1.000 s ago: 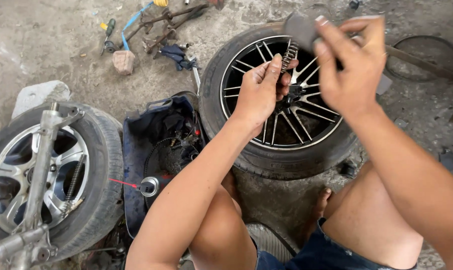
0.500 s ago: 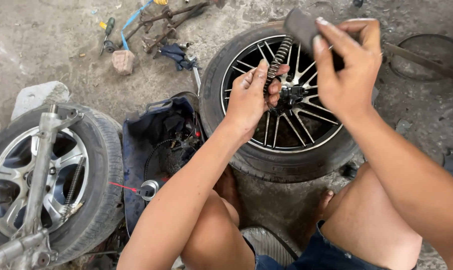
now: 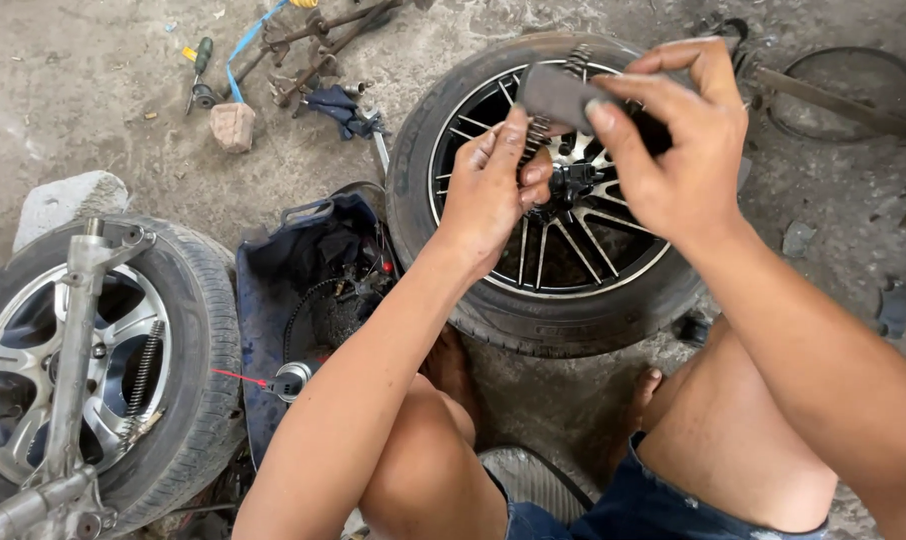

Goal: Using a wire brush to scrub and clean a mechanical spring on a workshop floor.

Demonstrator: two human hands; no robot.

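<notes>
I have both hands up over the black wheel. My right hand pinches a grey pad by its end; my left hand is closed on a coil spring hanging from that pad. The spring looks only partly seated, so fitting seems unfinished. Left of my left arm sits an open tool bag.

We see no signs or screens. The one container in view is a dark blue plastic jerrycan, cut open along its side and lying on the ground between the two wheels; its moulded handle sits at the top edge. Just below it lies a small aerosol can with a thin red straw pointing left. Neither shows a label.
</notes>
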